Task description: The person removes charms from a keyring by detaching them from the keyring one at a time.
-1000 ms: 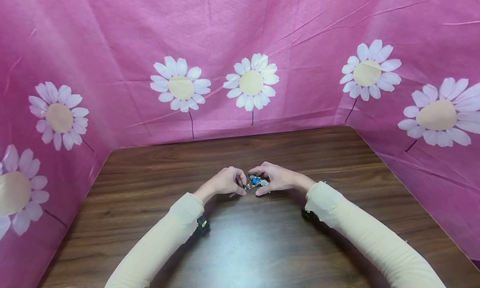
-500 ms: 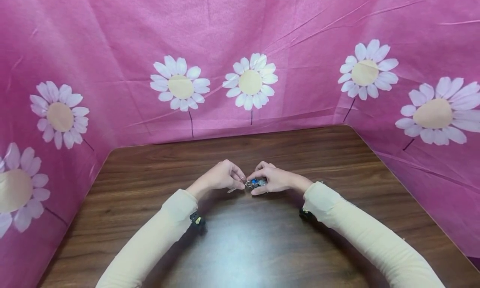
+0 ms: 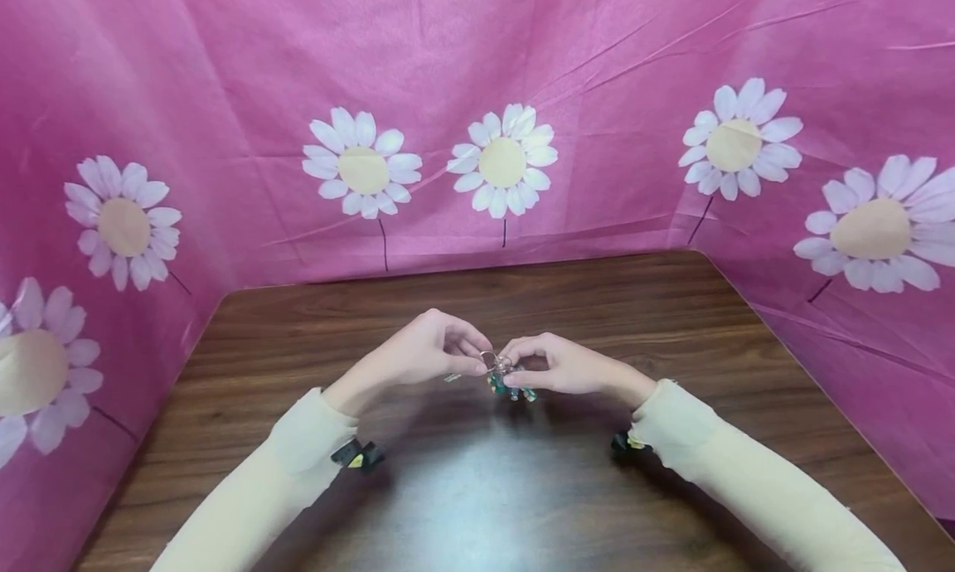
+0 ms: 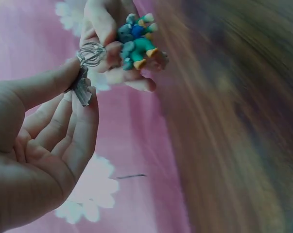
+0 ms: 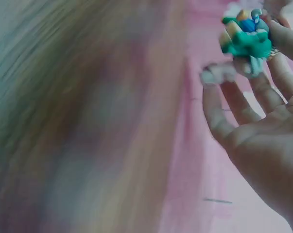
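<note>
Between my two hands is a keychain with small green, blue and grey figurines. My left hand pinches a metal key between thumb and fingers. That key hangs on a wire key ring, which spans the gap to the other hand. With thumb and fingertips my right hand pinches the keychain near the ring. The figurines dangle under its fingers in the head view, and the right wrist view shows their green and blue parts, slightly blurred. A pale tip pokes out below the left hand.
A brown wood-grain table lies under both hands. Pink cloth with white daisies stands along its back and sides. Both forearms wear cream sleeves, with a dark device at each wrist.
The hands have risen toward the camera with the keychain. Its figurines, earlier low among the right fingers, now hang below them. The key ring shows more plainly, and the left wrist has shifted left.
</note>
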Available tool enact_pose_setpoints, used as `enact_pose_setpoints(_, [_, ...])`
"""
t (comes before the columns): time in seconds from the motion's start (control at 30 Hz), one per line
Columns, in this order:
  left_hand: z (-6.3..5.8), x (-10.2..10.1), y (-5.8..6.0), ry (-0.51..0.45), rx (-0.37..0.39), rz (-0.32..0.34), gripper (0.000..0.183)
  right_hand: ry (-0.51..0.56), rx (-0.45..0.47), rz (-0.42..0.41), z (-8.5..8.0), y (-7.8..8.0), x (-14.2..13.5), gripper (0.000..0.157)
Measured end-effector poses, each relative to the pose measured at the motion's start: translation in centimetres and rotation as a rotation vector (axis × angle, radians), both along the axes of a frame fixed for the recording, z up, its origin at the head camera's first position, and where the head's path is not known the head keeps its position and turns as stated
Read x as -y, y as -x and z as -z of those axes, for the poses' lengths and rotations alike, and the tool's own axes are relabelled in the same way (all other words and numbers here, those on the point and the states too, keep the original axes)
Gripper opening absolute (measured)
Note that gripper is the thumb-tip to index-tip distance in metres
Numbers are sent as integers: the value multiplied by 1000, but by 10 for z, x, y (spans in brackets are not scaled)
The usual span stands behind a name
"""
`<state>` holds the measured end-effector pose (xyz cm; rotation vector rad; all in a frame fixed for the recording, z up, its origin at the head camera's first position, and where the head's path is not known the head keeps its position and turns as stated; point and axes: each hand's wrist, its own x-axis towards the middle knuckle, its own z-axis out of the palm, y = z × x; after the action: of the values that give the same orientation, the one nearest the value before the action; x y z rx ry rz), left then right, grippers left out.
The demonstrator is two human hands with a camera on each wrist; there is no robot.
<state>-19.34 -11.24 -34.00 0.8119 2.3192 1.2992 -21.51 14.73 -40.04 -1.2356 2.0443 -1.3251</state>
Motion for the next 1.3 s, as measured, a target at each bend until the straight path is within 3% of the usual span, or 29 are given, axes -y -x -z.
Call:
enact_pose_setpoints(0.1, [-13, 5, -14, -36, -35, 15, 25, 60, 61, -31, -17, -10, -2, 11])
enact_pose_setpoints(0.23, [-29, 9, -32, -74, -91, 23, 27, 122, 52, -88, -38, -23, -3, 13])
enact_pose_setpoints(0.4, [-44, 8, -54, -123, -130, -38, 27, 218, 56, -151, -54, -35, -1, 19])
enact_pose_setpoints(0.5, [-48, 7, -63, -158, -145, -72, 27, 244, 79, -148, -58, -42, 1, 20])
enact_pose_setpoints(0.6, [-51, 7, -68, -184, -146, -87, 27, 240, 106, -117, -62, -49, 1, 19])
enact_pose_setpoints(0.83, [-53, 7, -74, -212, -122, -99, 27, 205, 23, 0, -68, -58, 1, 15])
enact_pose_setpoints(1.03, [-55, 8, -80, -265, -140, -113, 26, 309, 47, -1, -74, -63, 5, 22])
enact_pose_setpoints(1.3, [-56, 8, -85, -334, -163, -125, 25, 461, -136, 47, -75, -67, 11, 29])
